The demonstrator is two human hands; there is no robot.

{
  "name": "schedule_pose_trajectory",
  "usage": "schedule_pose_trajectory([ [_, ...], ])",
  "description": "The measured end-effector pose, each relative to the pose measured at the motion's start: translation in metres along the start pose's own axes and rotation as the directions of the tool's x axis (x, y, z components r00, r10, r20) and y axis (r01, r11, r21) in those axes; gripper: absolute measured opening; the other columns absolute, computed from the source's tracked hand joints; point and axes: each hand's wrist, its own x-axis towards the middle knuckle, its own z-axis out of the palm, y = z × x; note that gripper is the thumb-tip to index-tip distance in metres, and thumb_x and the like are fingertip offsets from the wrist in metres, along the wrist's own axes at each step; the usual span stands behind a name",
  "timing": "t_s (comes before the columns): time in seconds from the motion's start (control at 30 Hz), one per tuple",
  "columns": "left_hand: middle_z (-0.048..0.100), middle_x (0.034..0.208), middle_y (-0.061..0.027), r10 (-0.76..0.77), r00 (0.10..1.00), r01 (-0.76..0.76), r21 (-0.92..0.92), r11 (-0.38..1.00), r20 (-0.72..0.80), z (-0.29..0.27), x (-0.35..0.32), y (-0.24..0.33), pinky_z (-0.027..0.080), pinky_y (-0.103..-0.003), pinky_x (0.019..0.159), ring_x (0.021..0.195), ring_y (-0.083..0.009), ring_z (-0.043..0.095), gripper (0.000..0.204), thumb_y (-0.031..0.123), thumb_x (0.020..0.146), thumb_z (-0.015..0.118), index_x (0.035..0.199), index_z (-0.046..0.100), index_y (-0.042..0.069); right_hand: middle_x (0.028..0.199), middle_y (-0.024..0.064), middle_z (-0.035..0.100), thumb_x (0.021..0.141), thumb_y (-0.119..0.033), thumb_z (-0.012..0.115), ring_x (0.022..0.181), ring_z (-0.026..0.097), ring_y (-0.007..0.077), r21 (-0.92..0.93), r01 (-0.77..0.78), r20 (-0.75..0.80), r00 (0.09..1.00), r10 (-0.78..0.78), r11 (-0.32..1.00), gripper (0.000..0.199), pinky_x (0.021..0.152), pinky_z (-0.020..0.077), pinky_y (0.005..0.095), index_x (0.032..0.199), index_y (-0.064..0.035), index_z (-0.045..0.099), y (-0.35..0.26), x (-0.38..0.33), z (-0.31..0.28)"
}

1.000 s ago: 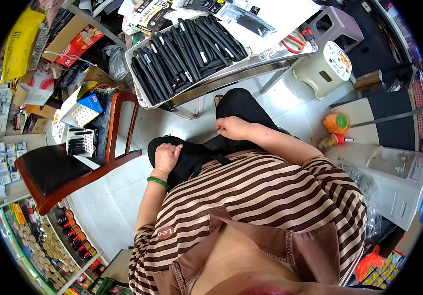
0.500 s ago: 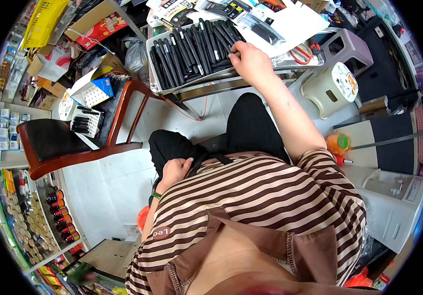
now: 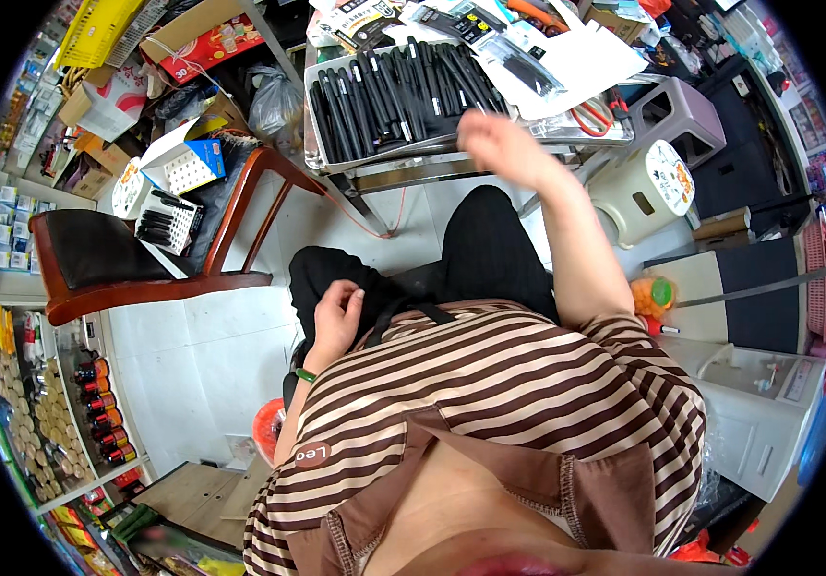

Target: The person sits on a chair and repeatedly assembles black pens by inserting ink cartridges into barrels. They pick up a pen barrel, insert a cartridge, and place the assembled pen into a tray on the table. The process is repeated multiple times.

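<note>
Just off the near right corner of a white tray [image 3: 338, 165], my right hand [image 3: 504, 149] hangs in the air. Its fingers are smeared by motion, so I cannot tell whether they hold anything. Many slim black pens [image 3: 395, 94] lie side by side in the tray, which stands on a metal-legged table. Down by my lap, over the black trousers [image 3: 494, 250], my left hand [image 3: 339, 312] has its fingers loosely bent and apart, with nothing visible in them.
Right of the tray are white paper, a clear packet [image 3: 525, 65] and red-handled scissors [image 3: 592, 115]. A wooden chair [image 3: 106, 264] at left bears a white basket of black pens [image 3: 171, 226] and an open box [image 3: 182, 168]. Plastic stools [image 3: 638, 197] stand right.
My right hand has drawn back from the pens at the tray's right end, toward me. The left hand has lifted a little from the trousers, its fingers turned up.
</note>
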Motion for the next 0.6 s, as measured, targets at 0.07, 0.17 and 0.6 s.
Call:
schedule_pose_trajectory([
  [0.07, 0.057, 0.094, -0.0124, 0.066, 0.985, -0.076, -0.052, 0.996, -0.161, -0.001, 0.001, 0.021, 0.045, -0.031, 0.064, 0.077, -0.0195, 0.056, 0.031, 0.015, 0.08, 0.061, 0.107, 0.052, 0.004, 0.07, 0.0049, 0.052, 0.077, -0.017, 0.051, 0.063, 0.052, 0.0163, -0.124, 0.221, 0.233, 0.954, -0.188, 0.967, 0.017, 0.061, 0.044, 0.0308, 0.087, -0.0033, 0.053, 0.001, -0.025, 0.022],
  [0.17, 0.054, 0.107, -0.0151, 0.451, 0.888, -0.426, 0.209, 0.88, -0.092, -0.008, 0.006, 0.061, 0.042, -0.037, 0.079, 0.096, -0.0277, 0.052, 0.044, 0.017, 0.075, 0.063, 0.115, 0.048, 0.004, 0.073, 0.017, 0.059, 0.076, -0.021, 0.053, 0.07, 0.058, 0.0317, -0.209, 0.197, 0.457, 0.886, -0.082, 0.958, 0.021, 0.064, 0.0453, 0.0371, 0.085, -0.0026, 0.057, -0.001, -0.047, 0.06],
  [0.6, 0.045, 0.069, 0.0022, 0.029, 0.864, 0.361, -0.658, 0.661, 0.503, 0.022, 0.01, 0.072, 0.032, -0.018, 0.051, 0.055, -0.0057, 0.037, 0.018, 0.022, 0.094, 0.041, 0.098, 0.048, 0.006, 0.07, 0.0027, 0.056, 0.085, -0.013, 0.058, 0.064, 0.054, 0.0087, 0.468, -0.031, 0.247, 0.964, -0.096, 0.883, 0.012, 0.057, 0.0439, 0.023, 0.085, -0.0037, 0.051, 0.017, -0.056, 0.131],
])
